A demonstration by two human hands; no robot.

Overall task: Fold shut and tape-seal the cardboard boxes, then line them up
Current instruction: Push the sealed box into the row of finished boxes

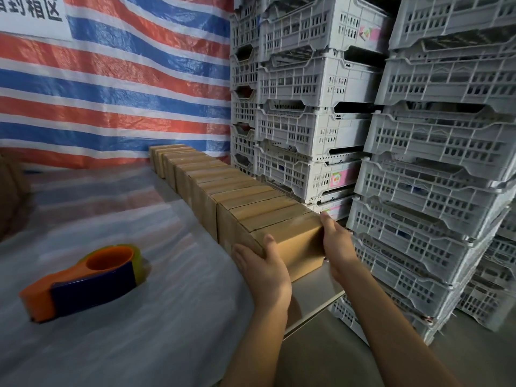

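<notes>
A long row of sealed cardboard boxes runs from the striped tarp at the back toward me along the table's right side. The nearest box sits at the front end of the row, flush against its neighbour. My left hand holds its near left corner, thumb on top. My right hand clasps its right end, thumb on the top edge. An orange and blue tape dispenser lies on the table to the left, apart from both hands.
The table is covered in translucent plastic sheeting; its metal edge shows just below the nearest box. Tall stacks of grey plastic crates stand close on the right. A brown cardboard shape sits at the far left edge.
</notes>
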